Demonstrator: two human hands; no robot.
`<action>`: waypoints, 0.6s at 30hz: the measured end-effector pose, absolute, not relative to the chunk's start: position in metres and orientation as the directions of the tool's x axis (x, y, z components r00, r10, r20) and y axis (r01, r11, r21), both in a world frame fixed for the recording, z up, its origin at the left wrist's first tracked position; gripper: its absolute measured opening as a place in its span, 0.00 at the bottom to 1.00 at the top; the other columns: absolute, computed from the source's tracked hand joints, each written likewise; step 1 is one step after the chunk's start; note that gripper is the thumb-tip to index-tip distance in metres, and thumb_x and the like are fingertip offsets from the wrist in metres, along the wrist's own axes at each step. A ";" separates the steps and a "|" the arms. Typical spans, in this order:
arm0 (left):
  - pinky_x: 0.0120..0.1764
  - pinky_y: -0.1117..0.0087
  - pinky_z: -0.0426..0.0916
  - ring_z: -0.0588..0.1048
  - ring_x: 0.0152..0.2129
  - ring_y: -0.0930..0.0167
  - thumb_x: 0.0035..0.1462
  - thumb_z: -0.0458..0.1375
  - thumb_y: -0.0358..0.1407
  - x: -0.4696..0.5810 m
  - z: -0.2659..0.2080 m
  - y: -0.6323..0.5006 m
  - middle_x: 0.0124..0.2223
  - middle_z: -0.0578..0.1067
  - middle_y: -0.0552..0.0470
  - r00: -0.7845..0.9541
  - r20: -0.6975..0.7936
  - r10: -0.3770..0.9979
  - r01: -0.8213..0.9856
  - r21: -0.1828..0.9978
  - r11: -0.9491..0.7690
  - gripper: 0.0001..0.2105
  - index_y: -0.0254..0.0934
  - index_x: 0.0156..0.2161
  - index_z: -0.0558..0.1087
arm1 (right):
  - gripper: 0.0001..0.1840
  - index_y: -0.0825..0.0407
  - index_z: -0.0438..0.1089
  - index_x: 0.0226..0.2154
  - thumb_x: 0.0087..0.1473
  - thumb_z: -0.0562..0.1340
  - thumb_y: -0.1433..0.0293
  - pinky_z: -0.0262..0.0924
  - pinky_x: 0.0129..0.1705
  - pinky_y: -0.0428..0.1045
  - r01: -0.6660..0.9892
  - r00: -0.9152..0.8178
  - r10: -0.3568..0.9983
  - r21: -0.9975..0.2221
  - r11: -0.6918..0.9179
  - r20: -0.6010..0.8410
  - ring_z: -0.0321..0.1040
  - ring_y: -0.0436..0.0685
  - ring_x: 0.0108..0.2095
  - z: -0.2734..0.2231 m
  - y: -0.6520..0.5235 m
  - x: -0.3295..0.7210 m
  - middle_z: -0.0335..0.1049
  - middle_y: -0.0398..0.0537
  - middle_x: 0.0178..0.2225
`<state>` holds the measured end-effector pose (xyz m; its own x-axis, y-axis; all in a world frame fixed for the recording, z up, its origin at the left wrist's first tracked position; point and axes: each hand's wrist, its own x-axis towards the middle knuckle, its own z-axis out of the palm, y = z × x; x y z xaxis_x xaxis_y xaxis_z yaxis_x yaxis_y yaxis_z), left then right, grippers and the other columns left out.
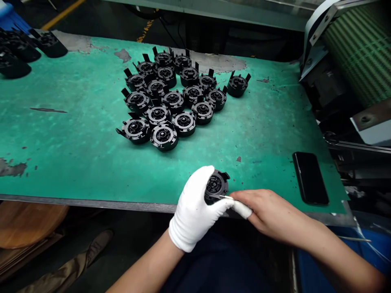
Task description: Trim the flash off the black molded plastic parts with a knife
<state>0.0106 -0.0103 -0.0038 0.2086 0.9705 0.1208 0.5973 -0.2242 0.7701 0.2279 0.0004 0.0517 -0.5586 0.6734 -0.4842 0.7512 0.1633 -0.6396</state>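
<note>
My left hand (195,207), in a white glove, is wrapped round a round black plastic part (216,184) near the table's front edge. The part's ringed face is turned up towards me, and a tab sticks out at its upper right. My right hand (265,207) is bare except for a white wrap on its thumb. Its fingers pinch a thin blade-like tool (225,197) against the lower rim of the part, close to my left thumb. Most of the tool is hidden by my fingers, so its exact kind does not show.
Several similar black parts (183,122) stand grouped on the green tabletop (76,154), with more (50,42) at the far left. A black phone (310,178) lies at the right. Beyond it is a machine with a green mesh belt (360,49). A wooden stool (30,224) stands lower left, near someone's shoe (99,246).
</note>
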 end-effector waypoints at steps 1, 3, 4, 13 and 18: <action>0.65 0.55 0.63 0.66 0.62 0.59 0.54 0.67 0.48 0.010 -0.002 -0.009 0.64 0.67 0.41 0.213 0.091 0.973 0.593 0.779 -0.203 0.38 0.38 0.65 0.59 | 0.17 0.46 0.73 0.46 0.60 0.54 0.76 0.68 0.43 0.54 0.747 -0.555 0.679 -0.646 0.154 -0.481 0.76 0.60 0.42 0.051 0.001 0.229 0.79 0.45 0.42; 0.66 0.55 0.62 0.64 0.64 0.60 0.56 0.66 0.47 0.007 0.002 -0.006 0.66 0.65 0.42 0.262 0.033 0.964 0.575 0.797 -0.184 0.38 0.39 0.66 0.57 | 0.17 0.45 0.72 0.47 0.61 0.54 0.75 0.68 0.45 0.53 0.726 -0.541 0.707 -0.678 0.119 -0.456 0.76 0.59 0.44 0.047 -0.001 0.231 0.78 0.45 0.44; 0.67 0.55 0.61 0.64 0.64 0.60 0.57 0.65 0.47 0.005 0.004 -0.003 0.67 0.63 0.43 0.304 0.009 0.953 0.561 0.806 -0.186 0.39 0.40 0.67 0.55 | 0.17 0.45 0.72 0.48 0.62 0.54 0.74 0.67 0.46 0.52 0.710 -0.528 0.729 -0.697 0.098 -0.436 0.75 0.59 0.45 0.044 -0.003 0.233 0.78 0.45 0.46; 0.69 0.54 0.54 0.56 0.68 0.60 0.53 0.67 0.51 -0.040 0.022 0.028 0.72 0.56 0.49 0.465 -0.172 0.868 0.574 0.806 -0.147 0.45 0.46 0.70 0.52 | 0.20 0.44 0.71 0.52 0.61 0.54 0.74 0.67 0.51 0.52 0.668 -0.463 0.821 -0.741 0.076 -0.333 0.74 0.57 0.51 0.038 -0.020 0.245 0.77 0.45 0.52; 0.66 0.53 0.62 0.67 0.63 0.59 0.50 0.68 0.53 -0.040 0.014 0.014 0.65 0.67 0.45 0.401 -0.044 0.915 0.605 0.763 -0.229 0.41 0.43 0.66 0.61 | 0.19 0.45 0.72 0.51 0.62 0.54 0.73 0.69 0.49 0.51 0.668 -0.460 0.840 -0.735 0.115 -0.287 0.75 0.58 0.50 0.033 -0.023 0.243 0.77 0.46 0.51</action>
<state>-0.0402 0.0138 0.0142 0.4013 0.9149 -0.0437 0.6046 -0.2288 0.7630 0.2427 -0.0230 0.0329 -0.4599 0.8404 -0.2868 0.6679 0.1146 -0.7354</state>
